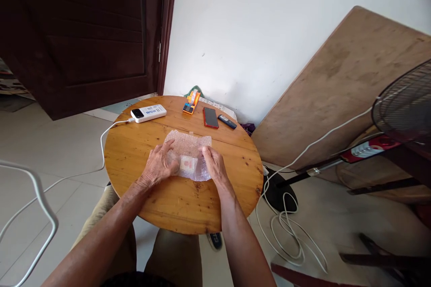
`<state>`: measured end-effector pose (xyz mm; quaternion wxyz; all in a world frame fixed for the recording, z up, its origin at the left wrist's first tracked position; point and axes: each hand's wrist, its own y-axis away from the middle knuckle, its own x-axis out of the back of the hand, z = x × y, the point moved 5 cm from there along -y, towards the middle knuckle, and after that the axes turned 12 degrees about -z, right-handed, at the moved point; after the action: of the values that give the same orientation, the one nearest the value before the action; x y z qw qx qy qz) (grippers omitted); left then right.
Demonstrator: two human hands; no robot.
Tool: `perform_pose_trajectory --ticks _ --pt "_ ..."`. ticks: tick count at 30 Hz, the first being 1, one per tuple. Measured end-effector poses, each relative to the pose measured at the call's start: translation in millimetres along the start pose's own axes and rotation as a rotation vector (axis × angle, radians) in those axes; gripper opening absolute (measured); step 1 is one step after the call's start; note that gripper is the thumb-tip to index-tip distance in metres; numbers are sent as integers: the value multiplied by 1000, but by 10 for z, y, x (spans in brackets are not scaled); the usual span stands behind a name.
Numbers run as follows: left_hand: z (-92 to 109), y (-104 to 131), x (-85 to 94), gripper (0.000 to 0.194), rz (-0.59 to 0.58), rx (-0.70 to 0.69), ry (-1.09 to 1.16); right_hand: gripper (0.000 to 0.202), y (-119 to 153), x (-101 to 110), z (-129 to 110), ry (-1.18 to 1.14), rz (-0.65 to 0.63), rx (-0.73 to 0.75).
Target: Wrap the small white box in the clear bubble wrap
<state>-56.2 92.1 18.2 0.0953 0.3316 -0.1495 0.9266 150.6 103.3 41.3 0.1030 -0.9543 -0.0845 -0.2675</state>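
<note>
Our right grip (215, 166) pinches one bubble-wrap sheet (185, 141); our left grip (157, 163) touches it, whether closed we cannot tell. We count one small packet (187, 164), one phone (210, 117), one surface (178, 210).

On the round yellow-brown wooden bench (126, 154), a white rectangular device (153, 112) with a black display is plugged into a white cable (124, 121). A dark-screened, red-edged phone (210, 118) lies just beside a slim dark-blue object (227, 122). A brown flat board (316, 80) leans against the white wall (252, 22).
</note>
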Motion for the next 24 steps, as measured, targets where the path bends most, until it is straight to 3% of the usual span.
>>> perform_pose_trajectory --ticks 3,6,9,11,15,17,19,21,24 --pt "-21 14 45 67 21 56 151 52 9 26 29 -336 -93 -57" --pt "-2 46 144 60 108 57 451 50 82 -86 -65 -598 -426 -78" --pt "29 55 230 49 131 34 753 48 165 -191 -114 -586 -672 -109" --pt "50 38 220 44 17 47 947 46 153 -197 -56 -490 -638 -158" --pt "84 38 115 44 -288 156 1078 36 56 -88 35 -352 -366 -157" --pt "55 44 101 43 -283 218 1032 28 35 -40 27 -339 -292 -125" --pt "7 42 116 39 -194 262 960 23 34 -26 -9 -332 -295 -75" --pt "-27 31 124 36 -130 264 881 33 47 -55 -44 -317 -357 -33" --pt "-47 8 83 36 -140 202 758 57 84 -165 -44 -302 -507 -50"
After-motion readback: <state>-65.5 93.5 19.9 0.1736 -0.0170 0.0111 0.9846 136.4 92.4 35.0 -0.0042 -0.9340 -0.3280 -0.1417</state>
